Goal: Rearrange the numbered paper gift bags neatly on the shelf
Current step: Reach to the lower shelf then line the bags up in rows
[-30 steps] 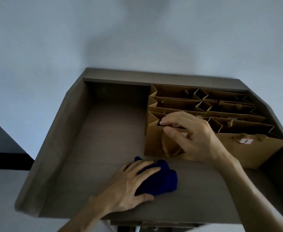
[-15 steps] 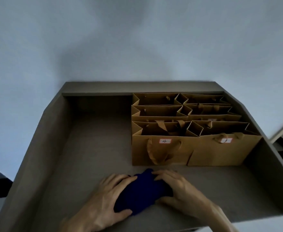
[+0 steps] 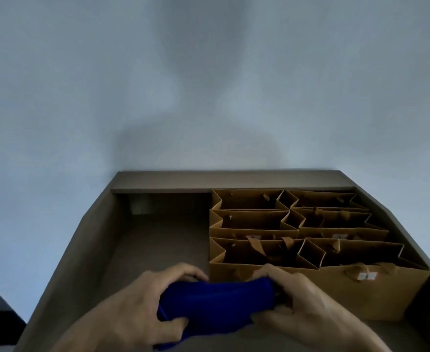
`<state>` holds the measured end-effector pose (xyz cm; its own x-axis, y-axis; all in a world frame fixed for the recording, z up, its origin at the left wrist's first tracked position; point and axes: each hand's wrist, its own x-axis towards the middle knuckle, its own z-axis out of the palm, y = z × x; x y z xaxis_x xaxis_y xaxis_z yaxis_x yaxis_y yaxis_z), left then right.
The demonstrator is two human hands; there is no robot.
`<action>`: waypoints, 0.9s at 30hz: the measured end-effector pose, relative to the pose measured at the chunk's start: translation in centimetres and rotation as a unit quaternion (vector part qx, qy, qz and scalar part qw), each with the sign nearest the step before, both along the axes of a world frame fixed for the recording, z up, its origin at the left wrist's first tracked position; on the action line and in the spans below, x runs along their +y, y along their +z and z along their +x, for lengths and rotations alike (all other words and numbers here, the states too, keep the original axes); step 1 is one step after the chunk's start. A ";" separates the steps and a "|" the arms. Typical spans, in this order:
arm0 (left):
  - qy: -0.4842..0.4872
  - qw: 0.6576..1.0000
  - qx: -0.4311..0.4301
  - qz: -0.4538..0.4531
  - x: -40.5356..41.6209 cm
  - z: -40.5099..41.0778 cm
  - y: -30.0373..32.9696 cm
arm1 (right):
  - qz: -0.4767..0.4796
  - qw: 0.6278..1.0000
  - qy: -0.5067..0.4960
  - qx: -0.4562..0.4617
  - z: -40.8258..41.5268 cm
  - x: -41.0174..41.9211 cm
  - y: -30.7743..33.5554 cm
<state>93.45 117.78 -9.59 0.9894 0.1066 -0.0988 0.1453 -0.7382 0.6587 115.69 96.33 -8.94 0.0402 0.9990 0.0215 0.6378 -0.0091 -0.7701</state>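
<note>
Fingers [image 3: 183, 271] of the left hand [image 3: 137, 308] curl over the top and left end of a dark blue cloth [image 3: 214, 307], thumb pressed under its lower edge, so the hand is closed around the fabric. On the other end the right hand [image 3: 308, 306] does the same — its fingers wrap the cloth's right end, thumb tucked beneath. The cloth is bunched between both hands, low and near the front of the shelf [image 3: 158, 250]; whether it touches the shelf floor cannot be told.

Just behind the hands stand the paper gift bags [image 3: 310, 240] — brown, open-topped, packed side by side in two columns and three rows against the shelf's right wall and back. The front right bag [image 3: 376, 293] shows a small white label by its handle; its number is too blurred to read. The front left bag's face is mostly hidden behind the cloth and knuckles.

Open room lies to the left: the whole left half of the shelf floor is bare from the front edge to the back wall, bounded by the slanted left side panel. A narrow strip stays free in front of the bags.

The shelf is dull grey-brown wood with a raised back ledge. Behind it rises a plain pale wall [image 3: 209, 85] carrying a soft shadow; a dark patch shows at the lower left corner.
</note>
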 end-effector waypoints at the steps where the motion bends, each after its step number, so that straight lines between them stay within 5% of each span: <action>1: 0.024 0.999 0.001 -0.048 0.5 0.9 1.9 | 0.006 1.000 -0.019 -0.010 0.8 0.5 1.3; 3: 0.036 0.997 -0.041 -0.046 0.9 2.6 5.3 | 0.045 0.998 -0.038 -0.035 2.2 1.8 3.7; 8: 0.065 0.974 -0.181 0.122 4.5 9.0 9.3 | 0.157 0.980 -0.071 -0.095 7.2 7.0 7.8; 18: 0.133 0.905 -0.212 0.343 12.4 22.6 6.0 | 0.141 0.950 -0.178 -0.214 17.0 17.4 5.5; 27: 0.171 0.901 -0.163 0.365 13.2 25.9 2.0 | 0.070 0.936 -0.242 -0.245 17.8 19.7 1.8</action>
